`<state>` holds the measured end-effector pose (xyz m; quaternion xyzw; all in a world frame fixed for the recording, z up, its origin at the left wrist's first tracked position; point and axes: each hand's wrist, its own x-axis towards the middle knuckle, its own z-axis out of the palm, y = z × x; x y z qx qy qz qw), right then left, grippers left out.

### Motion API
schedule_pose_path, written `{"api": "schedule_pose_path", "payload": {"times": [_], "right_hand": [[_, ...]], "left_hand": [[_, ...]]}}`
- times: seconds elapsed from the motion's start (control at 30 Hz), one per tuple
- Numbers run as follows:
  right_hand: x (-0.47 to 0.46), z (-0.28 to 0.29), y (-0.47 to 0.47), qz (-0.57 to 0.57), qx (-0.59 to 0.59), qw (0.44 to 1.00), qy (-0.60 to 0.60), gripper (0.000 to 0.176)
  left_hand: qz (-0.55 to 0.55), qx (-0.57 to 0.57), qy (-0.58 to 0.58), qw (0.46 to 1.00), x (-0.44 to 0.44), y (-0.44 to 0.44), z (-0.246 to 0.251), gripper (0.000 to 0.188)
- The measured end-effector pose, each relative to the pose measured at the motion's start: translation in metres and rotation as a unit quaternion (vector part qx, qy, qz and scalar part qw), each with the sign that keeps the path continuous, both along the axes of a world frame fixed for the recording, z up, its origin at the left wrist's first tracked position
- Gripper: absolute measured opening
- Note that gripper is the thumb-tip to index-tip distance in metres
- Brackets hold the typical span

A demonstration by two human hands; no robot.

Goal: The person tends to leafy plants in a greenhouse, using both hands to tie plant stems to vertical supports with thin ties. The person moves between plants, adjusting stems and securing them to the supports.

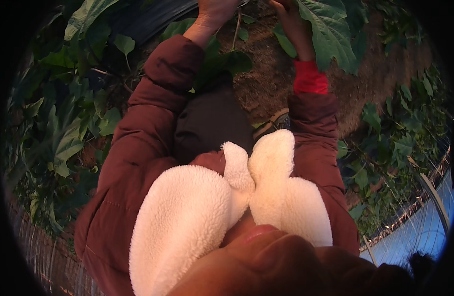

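My left hand reaches up to the top edge of the view, where its fingers are cut off. A small shiny edge of something metallic shows beside it, too little to name. Below hangs a thin plant stem with broad green leaves. My right hand is a short way to the right, its fingertips partly cut off by the frame. A large lobed leaf, like an eggplant leaf, overlaps the hand's right side. Whether either hand grips anything is hidden.
Dense leafy plants stand on the left, more plants on the right. Dark plastic sheeting lies at upper left. Bare brown soil runs between, with my shoe on it. A curved support rises at lower right.
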<state>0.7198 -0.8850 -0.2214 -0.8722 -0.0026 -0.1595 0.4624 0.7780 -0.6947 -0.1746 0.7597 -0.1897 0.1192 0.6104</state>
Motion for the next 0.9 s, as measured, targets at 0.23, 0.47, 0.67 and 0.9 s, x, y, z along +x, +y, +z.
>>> {"api": "schedule_pose_path", "payload": {"times": [0.23, 0.47, 0.67, 0.9], "right_hand": [[0.025, -0.006, 0.024, -0.043, -0.161, 0.986, 0.007, 0.026], [0.048, -0.055, 0.026, -0.078, -0.131, 0.988, -0.037, 0.019], [0.055, -0.067, 0.014, -0.020, -0.189, 0.980, -0.063, 0.031], [0.072, -0.075, -0.015, 0.021, -0.300, 0.954, -0.011, 0.022]], "left_hand": [[-0.018, 0.057, -0.032, 0.998, 0.011, 0.000, 0.000, 0.009], [-0.141, -0.202, 0.233, 0.941, 0.025, -0.014, -0.016, 0.005], [-0.173, -0.189, 0.257, 0.932, 0.030, -0.006, -0.006, 0.005], [0.011, -0.011, 0.108, 0.994, 0.013, 0.008, -0.019, 0.015]]}}
